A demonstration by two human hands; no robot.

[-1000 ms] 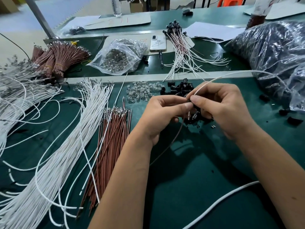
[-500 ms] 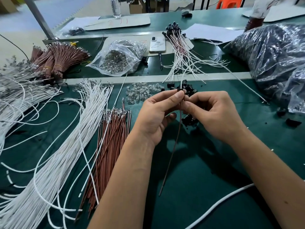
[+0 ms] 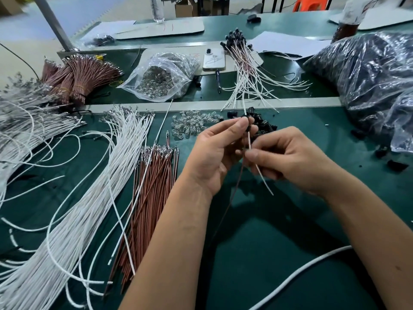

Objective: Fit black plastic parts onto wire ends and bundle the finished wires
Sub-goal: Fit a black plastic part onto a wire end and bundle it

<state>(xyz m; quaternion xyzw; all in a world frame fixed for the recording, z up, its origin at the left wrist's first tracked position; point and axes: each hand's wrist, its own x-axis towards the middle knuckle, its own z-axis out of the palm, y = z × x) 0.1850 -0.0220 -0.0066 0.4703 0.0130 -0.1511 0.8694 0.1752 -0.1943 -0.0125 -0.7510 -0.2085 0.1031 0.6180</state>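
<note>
A thin white wire stands nearly upright above the green counter, a small black plastic part at its top end pinched between the thumb and fingers of the left hand; the right hand pinches the same wire lower down, fingers curled round it, and the free end sticks out below that hand. A brown wire hangs from between the two hands down toward the counter. Just behind the hands lie a heap of loose black parts and a scatter of small clear bulbs. To the left lie a row of brown wires and a broad sheaf of white wires. Farther back are a fan of finished wires tipped with black parts, a white phone, a clear bag of bulbs and tied brown bundles. A large plastic bag of dark parts fills the right side. No writing is legible
</note>
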